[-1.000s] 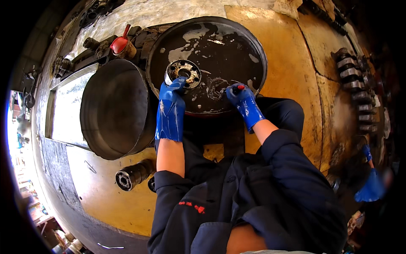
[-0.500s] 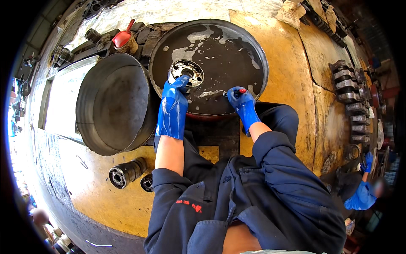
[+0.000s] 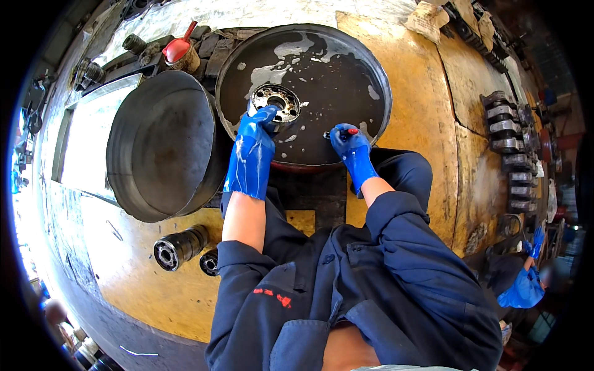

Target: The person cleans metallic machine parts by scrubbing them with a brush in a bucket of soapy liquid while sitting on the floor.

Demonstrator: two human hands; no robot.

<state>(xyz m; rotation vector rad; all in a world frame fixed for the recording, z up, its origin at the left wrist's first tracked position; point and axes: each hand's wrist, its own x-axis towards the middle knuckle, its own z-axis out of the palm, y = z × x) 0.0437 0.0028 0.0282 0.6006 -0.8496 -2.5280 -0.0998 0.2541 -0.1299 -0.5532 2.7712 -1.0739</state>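
Note:
My left hand (image 3: 252, 142), in a wet blue rubber glove, grips a round metal part (image 3: 288, 100) with a centre bore and smaller holes in its face. It is held tilted over a wide round basin (image 3: 388, 99) of dark liquid with patches of pale foam. My gloved right hand (image 3: 350, 145) is closed at the basin's near right rim. From that fist shows the red end of a slim tool (image 3: 352, 131), with a dark tip on the other side; its exact kind is hidden by the fingers.
Left of the basin stands a deep grey metal tub (image 3: 162, 148). Cylindrical metal parts (image 3: 179, 248) lie on the yellow floor nearby. A red scoop (image 3: 177, 51) rests in a bucket at the back left. On the right lie a crankshaft (image 3: 505, 128) and, farther off, a person in blue (image 3: 523, 288).
The metal part in my left hand has shifted slightly to the right over the basin. My right hand keeps its grip near the rim, and the whole view has moved a little.

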